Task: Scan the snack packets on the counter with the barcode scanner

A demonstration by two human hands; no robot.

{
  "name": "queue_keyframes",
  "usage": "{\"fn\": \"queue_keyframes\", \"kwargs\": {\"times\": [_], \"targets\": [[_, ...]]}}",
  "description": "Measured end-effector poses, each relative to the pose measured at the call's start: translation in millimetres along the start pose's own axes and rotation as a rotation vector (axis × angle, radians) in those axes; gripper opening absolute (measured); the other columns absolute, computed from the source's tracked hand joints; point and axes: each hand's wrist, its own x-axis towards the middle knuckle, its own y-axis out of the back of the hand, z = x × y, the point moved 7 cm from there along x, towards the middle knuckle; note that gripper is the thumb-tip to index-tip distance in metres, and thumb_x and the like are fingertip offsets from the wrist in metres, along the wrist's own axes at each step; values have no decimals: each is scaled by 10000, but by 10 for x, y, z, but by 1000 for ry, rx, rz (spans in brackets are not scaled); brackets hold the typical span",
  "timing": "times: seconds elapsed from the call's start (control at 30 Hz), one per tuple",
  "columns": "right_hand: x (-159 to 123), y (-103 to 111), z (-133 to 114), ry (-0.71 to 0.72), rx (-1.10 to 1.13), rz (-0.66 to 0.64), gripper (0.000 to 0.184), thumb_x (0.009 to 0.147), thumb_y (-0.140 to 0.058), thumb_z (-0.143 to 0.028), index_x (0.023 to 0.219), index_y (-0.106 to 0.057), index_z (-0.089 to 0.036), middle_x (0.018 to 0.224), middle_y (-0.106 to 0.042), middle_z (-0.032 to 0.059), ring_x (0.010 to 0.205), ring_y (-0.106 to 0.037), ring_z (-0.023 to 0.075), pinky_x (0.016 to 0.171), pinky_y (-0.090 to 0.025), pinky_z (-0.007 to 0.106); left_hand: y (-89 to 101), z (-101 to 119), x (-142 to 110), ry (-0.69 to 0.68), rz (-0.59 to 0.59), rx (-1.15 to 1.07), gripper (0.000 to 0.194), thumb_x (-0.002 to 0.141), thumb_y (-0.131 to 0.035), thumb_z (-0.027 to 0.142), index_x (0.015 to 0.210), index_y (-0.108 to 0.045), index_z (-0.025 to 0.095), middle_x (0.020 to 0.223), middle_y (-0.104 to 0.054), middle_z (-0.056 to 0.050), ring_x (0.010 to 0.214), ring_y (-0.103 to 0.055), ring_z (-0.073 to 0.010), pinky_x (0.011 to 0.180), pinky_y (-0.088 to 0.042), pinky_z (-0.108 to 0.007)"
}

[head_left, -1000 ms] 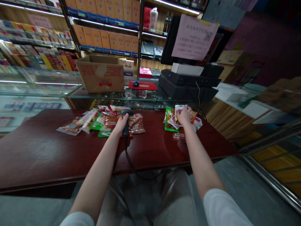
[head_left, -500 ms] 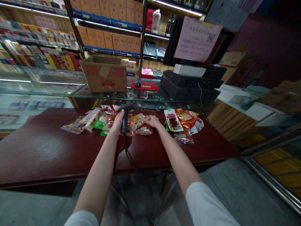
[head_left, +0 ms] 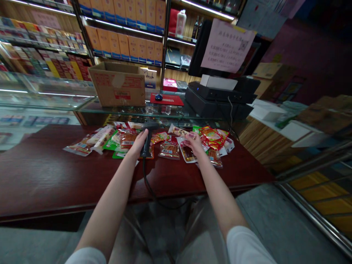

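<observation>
My left hand point(head_left: 139, 145) is closed around the handle of a black barcode scanner point(head_left: 147, 141), whose cord drops toward the table's front edge. In my right hand point(head_left: 194, 143) is a long, clear-wrapped snack bar point(head_left: 178, 130) with dark specks, its free end pointing left. Beneath that hand lies a white-edged snack packet point(head_left: 187, 151), partly covered by the fingers. Between the two hands rests a clear packet of brown snacks point(head_left: 169, 149). Left of the scanner is a heap of snack packets point(head_left: 123, 139); red and orange packets point(head_left: 213, 136) lie to the right.
A dark red wooden table point(head_left: 68, 179) carries the packets. Behind it, a glass counter point(head_left: 132, 110) holds an open cardboard box point(head_left: 118, 86), a mouse point(head_left: 158, 97) on a red mat, and a black register point(head_left: 217, 101) under a monitor with a pink notice point(head_left: 228, 46). Stocked shelves stand behind.
My right hand has carried the snack bar rightward from beside the scanner to the right-hand packets. The white-edged packet there now lies further left and lower. My left hand still holds the scanner.
</observation>
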Motion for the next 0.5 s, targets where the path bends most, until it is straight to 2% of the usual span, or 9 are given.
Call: {"fn": "queue_keyframes", "kwargs": {"times": [0.13, 0.2, 0.37, 0.43, 0.5], "targets": [[-38, 74, -1, -32, 113, -22, 411, 622, -711, -411, 921, -464, -274, 882, -650, -28, 806, -673, 181, 780, -533, 397, -114, -107, -31, 64, -108, 26, 538, 798, -593, 668, 998, -542, 171, 512, -537, 39, 376, -495, -110, 382, -391, -215], [-51, 104, -70, 72, 52, 0, 370, 636, -674, -411, 908, -464, -274, 924, -640, -12, 883, -654, 200, 802, -517, 406, -169, -135, -49, 63, -163, 29, 535, 793, -592, 675, 984, -539, 178, 513, -537, 38, 372, -490, -107, 381, -394, -213], [-182, 18, -339, 527, -373, 20, 231, 607, -667, -303, 762, -510, -235, 965, -580, 40, 1019, -554, 235, 958, -429, 394, -246, -145, -83, 41, -202, 55, 497, 811, -588, 647, 984, -535, 183, 505, -541, 40, 367, -485, -102, 378, -392, -205], [-232, -66, -324, 595, -455, -4, 179, 636, -643, -283, 748, -514, -231, 989, -561, 52, 1042, -534, 238, 993, -400, 384, -260, -138, -92, 34, -201, 63, 483, 819, -585, 636, 978, -533, 183, 507, -547, 39, 369, -482, -98, 380, -391, -200], [-247, -147, -215, 545, -476, -28, 179, 678, -613, -286, 819, -514, -236, 1031, -548, 49, 1049, -528, 232, 987, -400, 369, -259, -135, -93, 29, -191, 58, 479, 818, -592, 630, 971, -533, 179, 525, -559, 34, 375, -483, -93, 384, -393, -200]]}}
